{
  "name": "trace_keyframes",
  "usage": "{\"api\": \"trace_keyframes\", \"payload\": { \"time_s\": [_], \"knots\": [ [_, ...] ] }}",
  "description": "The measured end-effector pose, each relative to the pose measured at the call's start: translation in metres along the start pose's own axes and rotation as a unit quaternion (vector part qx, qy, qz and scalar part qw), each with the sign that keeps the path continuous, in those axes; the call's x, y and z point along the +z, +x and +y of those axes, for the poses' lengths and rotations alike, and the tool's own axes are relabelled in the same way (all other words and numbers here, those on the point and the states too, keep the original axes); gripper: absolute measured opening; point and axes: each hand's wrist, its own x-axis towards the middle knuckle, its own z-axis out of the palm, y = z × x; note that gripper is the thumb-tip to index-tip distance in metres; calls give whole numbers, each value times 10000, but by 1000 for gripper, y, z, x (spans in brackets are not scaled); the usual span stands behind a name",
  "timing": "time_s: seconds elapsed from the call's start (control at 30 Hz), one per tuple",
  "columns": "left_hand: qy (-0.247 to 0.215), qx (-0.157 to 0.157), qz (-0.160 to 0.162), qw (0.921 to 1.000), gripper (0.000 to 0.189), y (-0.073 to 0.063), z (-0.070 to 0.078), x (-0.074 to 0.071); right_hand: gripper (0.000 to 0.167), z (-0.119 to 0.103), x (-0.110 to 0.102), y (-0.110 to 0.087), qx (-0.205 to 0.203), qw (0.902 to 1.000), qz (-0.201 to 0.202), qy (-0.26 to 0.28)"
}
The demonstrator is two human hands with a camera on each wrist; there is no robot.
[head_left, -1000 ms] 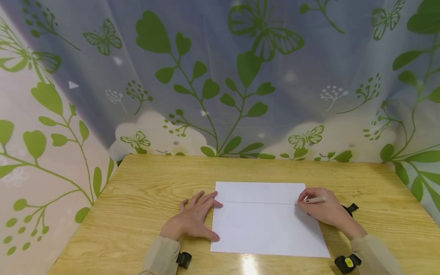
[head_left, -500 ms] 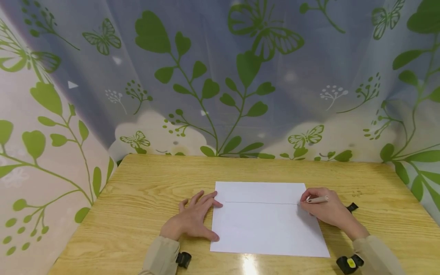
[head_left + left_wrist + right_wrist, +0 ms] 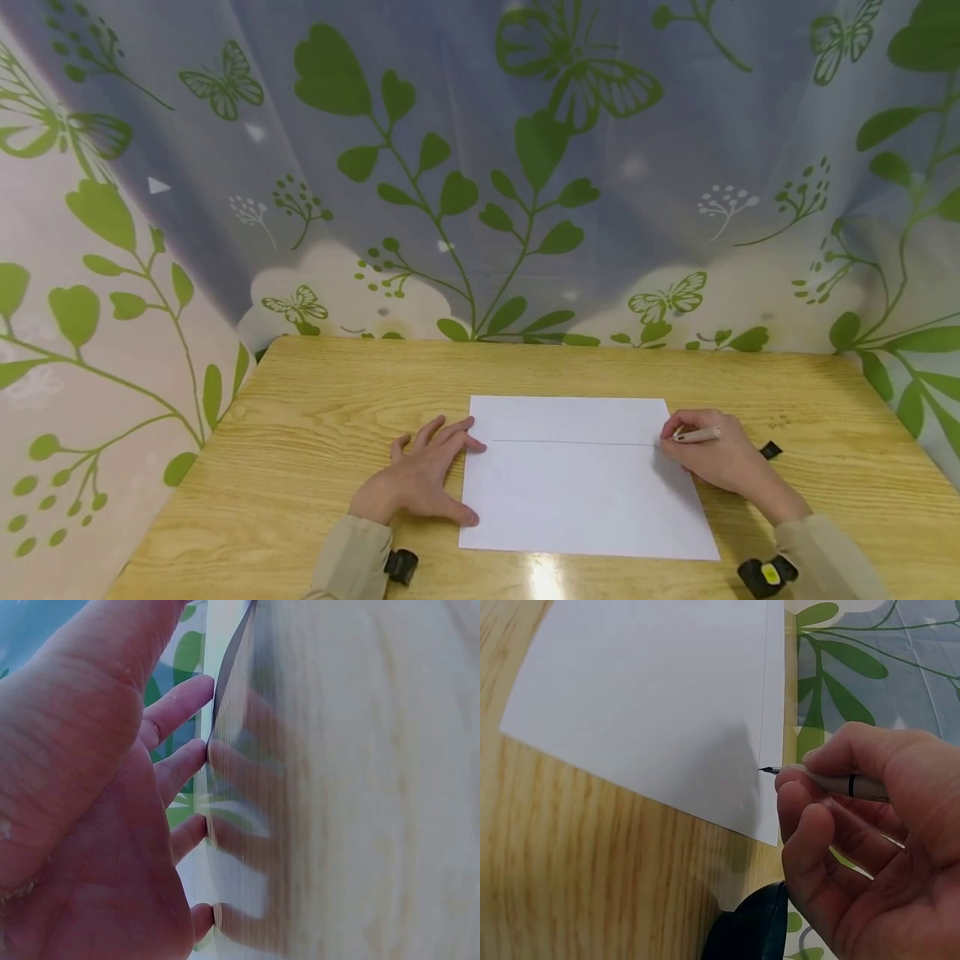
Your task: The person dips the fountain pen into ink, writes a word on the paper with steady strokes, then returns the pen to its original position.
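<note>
A white sheet of paper (image 3: 577, 500) lies flat on the wooden table, with one thin dark line (image 3: 570, 442) across its upper part. My right hand (image 3: 712, 450) pinches a light-coloured pen (image 3: 699, 435) at the sheet's right side. In the right wrist view the dark tip of the pen (image 3: 847, 784) meets the paper at the end of the line. My left hand (image 3: 420, 479) is spread at the left edge, its thumb and a couple of fingertips on the sheet. The left wrist view shows its fingertips (image 3: 196, 825) touching the tabletop.
The wooden table (image 3: 337, 383) extends around the sheet on all sides. A dark object (image 3: 750, 922), mostly hidden in the head view, lies behind my right hand. A curtain (image 3: 450, 167) with green leaves and butterflies hangs at the table's back edge.
My right hand and the pen have slid a little to the right, and the line has grown longer that way. The left hand and the sheet have stayed in place.
</note>
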Motion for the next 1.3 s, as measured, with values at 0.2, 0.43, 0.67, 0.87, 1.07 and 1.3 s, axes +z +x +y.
{"api": "trace_keyframes", "payload": {
  "time_s": [0.2, 0.43, 0.67, 0.87, 1.07, 1.3],
  "knots": [
    [-38, -14, -15, 10000, 81, 0, -1, 0, 12, -1, 0, 1, 77, 10000, -16, 27],
    [-3, -23, -26, 10000, 81, 1, -2, 1, 13, -1, 0, 0, -15, 10000, -14, -55],
    [-19, -34, -27, 10000, 81, 1, -1, 0, 12, -1, 1, -1, -272, 9995, 178, -19],
    [-41, -22, 0, 10000, 81, 1, -2, 1, 12, -8, 2, -1, -377, 9973, 600, 216],
    [-74, 3, -31, 10000, 80, 1, -1, 1, 13, -14, 7, 0, -594, 9932, 803, 593],
    [-26, 2, -27, 10000, 81, 0, 0, 0, 14, -20, 17, 7, -737, 9894, 873, 901]
  ]
}}
